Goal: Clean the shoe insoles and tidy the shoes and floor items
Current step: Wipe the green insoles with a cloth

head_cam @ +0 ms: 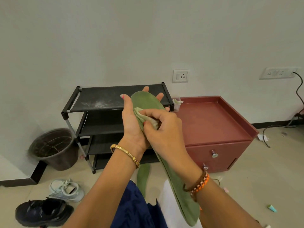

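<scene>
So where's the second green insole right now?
The second green foam insole lies on the floor, centre of the head view, before the black shoe rack, between the person's forearms.

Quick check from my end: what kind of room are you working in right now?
Most likely a room or entry corner of a home. A black shoe rack stands against the wall beside a red bedside cabinet, and a white sneaker and a black shoe lie on the tiled floor.

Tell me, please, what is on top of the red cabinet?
The red cabinet shows only a small clear cup holding pale pieces at its back-left corner. The hands and the green insole cover its near-left edge, so that part cannot be seen.
</scene>
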